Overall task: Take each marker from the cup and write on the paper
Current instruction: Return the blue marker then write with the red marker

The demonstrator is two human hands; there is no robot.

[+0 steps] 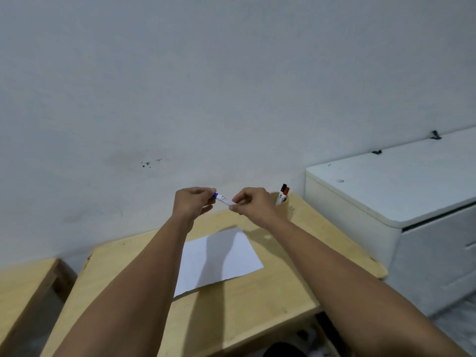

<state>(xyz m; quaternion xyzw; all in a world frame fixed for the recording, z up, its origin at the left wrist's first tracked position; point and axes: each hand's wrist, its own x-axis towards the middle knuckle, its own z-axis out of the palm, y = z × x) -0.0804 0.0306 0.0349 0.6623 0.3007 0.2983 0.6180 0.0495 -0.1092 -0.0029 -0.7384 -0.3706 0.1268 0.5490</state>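
Above the far half of the wooden table I hold a white marker with a blue cap between both hands. My left hand is closed around the blue cap end, and my right hand pinches the white barrel. A white sheet of paper lies flat on the table below my hands, crossed by their shadows. At the table's far right corner stand two more markers, one with a black cap and one with a red cap. The cup that holds them is hard to make out.
A white cabinet stands to the right of the table, close to its edge. A second wooden surface sits at the lower left. A pale wall rises directly behind the table.
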